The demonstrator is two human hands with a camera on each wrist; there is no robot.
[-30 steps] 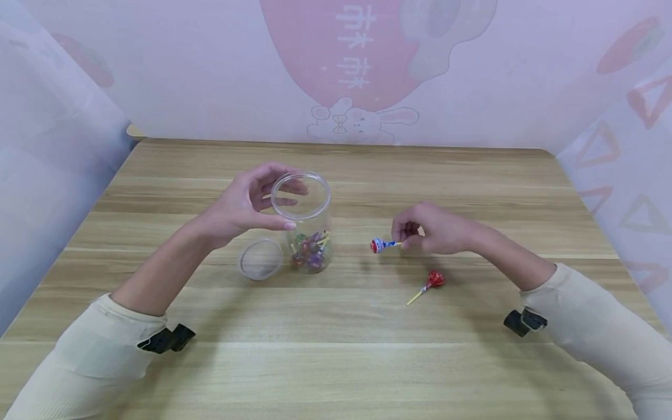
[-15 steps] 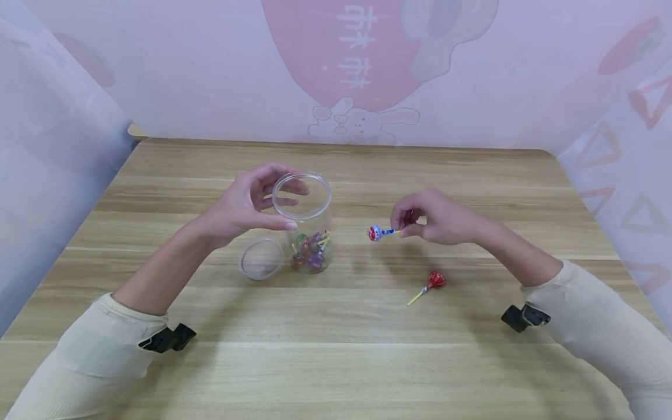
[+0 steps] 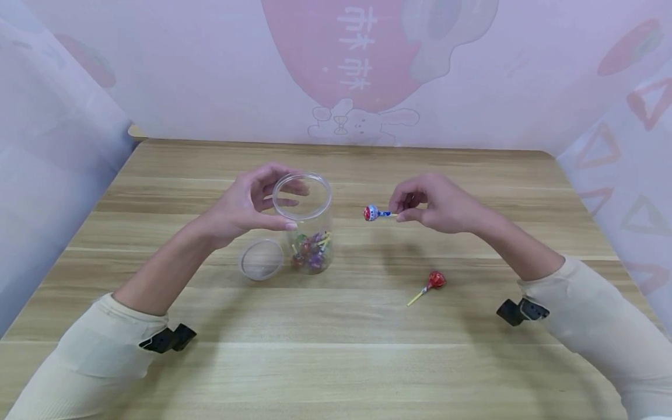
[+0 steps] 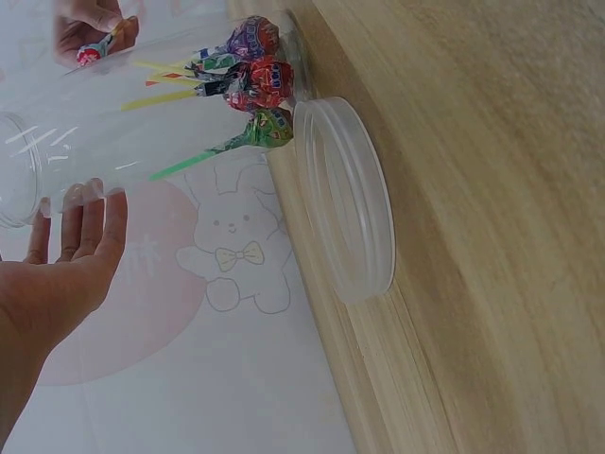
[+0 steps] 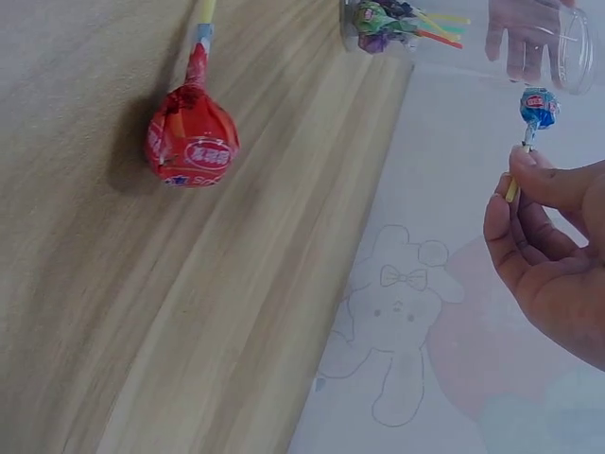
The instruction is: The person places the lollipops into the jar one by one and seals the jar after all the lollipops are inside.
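Note:
A clear plastic jar (image 3: pixel 307 221) stands open on the wooden table (image 3: pixel 336 361), with several wrapped lollipops (image 3: pixel 310 251) at its bottom. My left hand (image 3: pixel 252 201) holds the jar near its rim, thumb in front and fingers behind. My right hand (image 3: pixel 430 204) pinches the stick of a blue-wrapped lollipop (image 3: pixel 370 213) in the air, right of the jar's mouth. In the right wrist view the blue lollipop (image 5: pixel 539 107) points toward the jar (image 5: pixel 567 43). A red lollipop (image 3: pixel 433 281) lies on the table, also close in the right wrist view as the red lollipop (image 5: pixel 191 142).
The jar's clear lid (image 3: pixel 260 259) lies flat on the table just left of the jar, and the lid (image 4: pixel 345 199) fills the left wrist view. Pink patterned walls (image 3: pixel 336 70) close in the table at the back and both sides.
My right hand has lifted the blue lollipop off the table and carried it up and left toward the jar's mouth. My left hand and the jar have stayed still.

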